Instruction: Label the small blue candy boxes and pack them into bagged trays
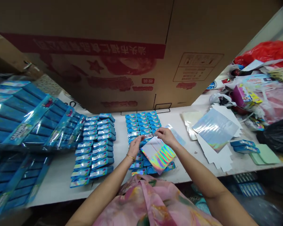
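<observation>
My left hand and my right hand both pinch the top edge of an iridescent holographic card, held tilted over the table. A gold bracelet circles my left wrist. Under the card lie rows of small blue boxes with holographic labels, partly hidden by my hands. To the left stands a second block of the same blue boxes in stacked rows. Another flat holographic sheet lies on white die-cut card to the right.
A large printed cardboard carton hangs low over the far side of the white table. Shrink-wrapped blue packs are piled at the left. Red and black plastic bags and mixed packaging crowd the right.
</observation>
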A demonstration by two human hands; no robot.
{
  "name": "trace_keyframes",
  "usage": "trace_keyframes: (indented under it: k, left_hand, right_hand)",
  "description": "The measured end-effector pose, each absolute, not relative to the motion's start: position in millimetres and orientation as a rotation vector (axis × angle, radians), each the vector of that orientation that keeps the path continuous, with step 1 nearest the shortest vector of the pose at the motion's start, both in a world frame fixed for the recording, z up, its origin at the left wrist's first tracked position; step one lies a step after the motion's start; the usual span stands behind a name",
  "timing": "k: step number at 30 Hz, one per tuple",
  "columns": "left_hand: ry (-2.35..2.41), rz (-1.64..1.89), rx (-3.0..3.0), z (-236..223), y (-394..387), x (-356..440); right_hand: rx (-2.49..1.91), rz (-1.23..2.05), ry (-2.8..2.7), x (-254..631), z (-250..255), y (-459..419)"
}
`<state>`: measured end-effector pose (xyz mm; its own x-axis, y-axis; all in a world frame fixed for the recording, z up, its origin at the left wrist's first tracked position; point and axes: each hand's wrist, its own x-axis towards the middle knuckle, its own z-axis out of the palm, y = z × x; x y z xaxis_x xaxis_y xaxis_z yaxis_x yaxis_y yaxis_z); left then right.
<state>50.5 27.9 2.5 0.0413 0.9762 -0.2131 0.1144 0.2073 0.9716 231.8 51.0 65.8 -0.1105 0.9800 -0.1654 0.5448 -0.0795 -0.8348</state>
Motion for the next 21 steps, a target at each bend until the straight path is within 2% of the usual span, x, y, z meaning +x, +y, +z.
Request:
trace_keyframes:
  k: [9,16,21]
  left_hand:
    - [1.335,1.026,0.621,-12,53,9]
    - [1.395,1.094,0.754,-34,88,-33]
    - [1.491,1.083,0.874,-47,117,-53]
  right_hand:
    - [-1.544,1.469,-1.306,165,23,75]
    - [-1.79,1.179,-1.39,123,-17,105]
    - [-1.912,0.995,-1.523,100,-27,120]
